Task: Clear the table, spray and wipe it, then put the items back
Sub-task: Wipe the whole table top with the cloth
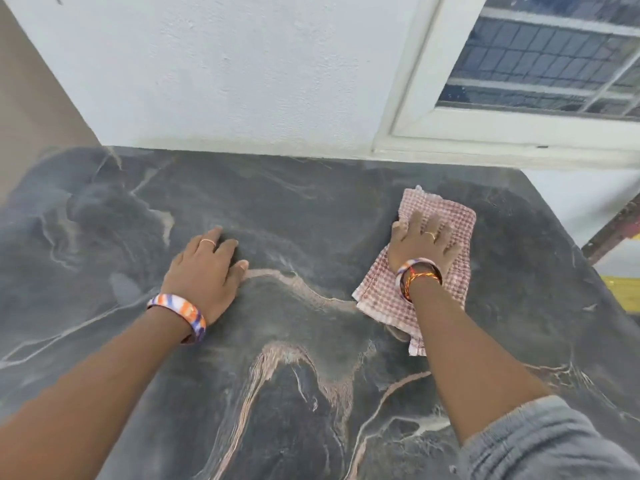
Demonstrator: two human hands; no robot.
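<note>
One red-and-white checked cotton cloth (420, 271) lies flat on the dark grey marbled stone table (294, 209), on the right-hand portion of the surface and set back from the near edge. Its long axis runs from the near edge toward the white wall (225, 71), tilted slightly to the right at the far end.

The right hand (424, 242) rests palm-down on the cloth, fingers straight and spread, pressing rather than gripping; the far part of the cloth extends just beyond the fingertips. A multicoloured bangle (419, 277) and a ring are worn on this hand.

The left hand (206, 271) lies flat on bare table, well apart from the cloth, fingers straight and together, holding nothing. It appears to serve as a brace.

Governing relation: the cloth is directly under the right hand, with the larger unwiped-looking area lying to the left, between the two hands. The next stroke probably requires a leftward sweep by the right hand.

No other items show on the table, which suggests the clearing step is complete and wiping is in progress. A white-framed window (536, 64) sits above the far right corner.
</note>
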